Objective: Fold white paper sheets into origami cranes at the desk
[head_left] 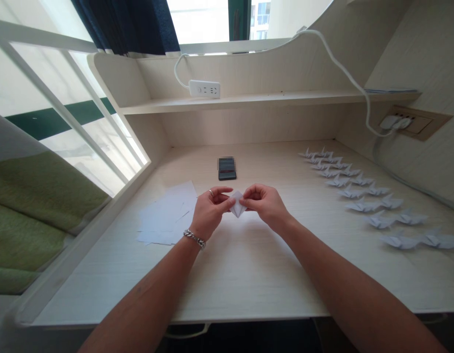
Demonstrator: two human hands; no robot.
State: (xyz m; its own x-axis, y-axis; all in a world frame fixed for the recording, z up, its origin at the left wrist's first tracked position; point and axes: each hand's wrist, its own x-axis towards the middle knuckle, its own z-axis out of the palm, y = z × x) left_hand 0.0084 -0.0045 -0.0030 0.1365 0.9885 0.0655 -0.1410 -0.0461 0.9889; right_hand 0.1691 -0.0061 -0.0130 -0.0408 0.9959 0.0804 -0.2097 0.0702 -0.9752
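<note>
A small piece of folded white paper [238,208] is showing a diamond-like outline, its pale face carrying faint shading and its lower corner pointing toward the near edge of the bench [241,289]. It is being pinched from its left and right sides, so both side corners are being partly hidden from sight. The paper is hanging above the bench, roughly midway between the left and right edges and well apart from the near edge.

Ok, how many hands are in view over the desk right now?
2: the left hand pinches the left side of the folded paper, and the right hand pinches its right side.
</note>
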